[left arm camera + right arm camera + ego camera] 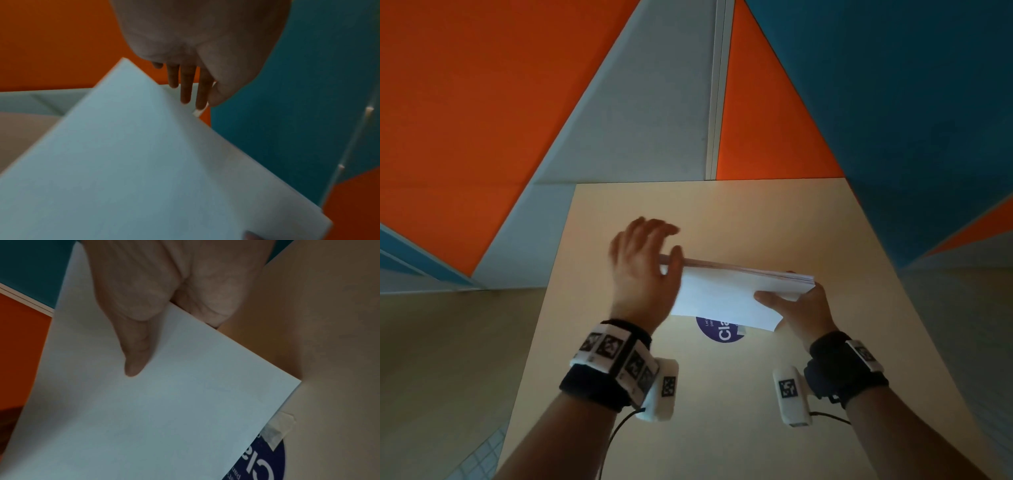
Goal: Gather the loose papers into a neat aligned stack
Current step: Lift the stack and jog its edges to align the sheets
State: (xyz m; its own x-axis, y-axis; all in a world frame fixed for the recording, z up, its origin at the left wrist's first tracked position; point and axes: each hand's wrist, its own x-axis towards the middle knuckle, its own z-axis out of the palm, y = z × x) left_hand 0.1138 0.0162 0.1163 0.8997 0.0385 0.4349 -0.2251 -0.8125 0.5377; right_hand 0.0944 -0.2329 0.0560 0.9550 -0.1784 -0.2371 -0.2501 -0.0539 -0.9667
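A stack of white papers (726,294) stands tilted on its long edge, lifted a little above the beige table (722,411). My right hand (804,311) grips the stack's right end, with the thumb (135,353) lying on the near face of the papers (164,402). My left hand (650,246) is at the stack's left end, fingers straight and the thumb against the top edge. In the left wrist view the straight fingers (186,84) reach past the far edge of the papers (144,162). The sheets' top edges look nearly level.
A round purple sticker (717,330) with white lettering lies on the table under the stack, with a piece of tape (279,428) at its edge. Orange, grey and blue wall panels (619,120) rise behind the table's far edge.
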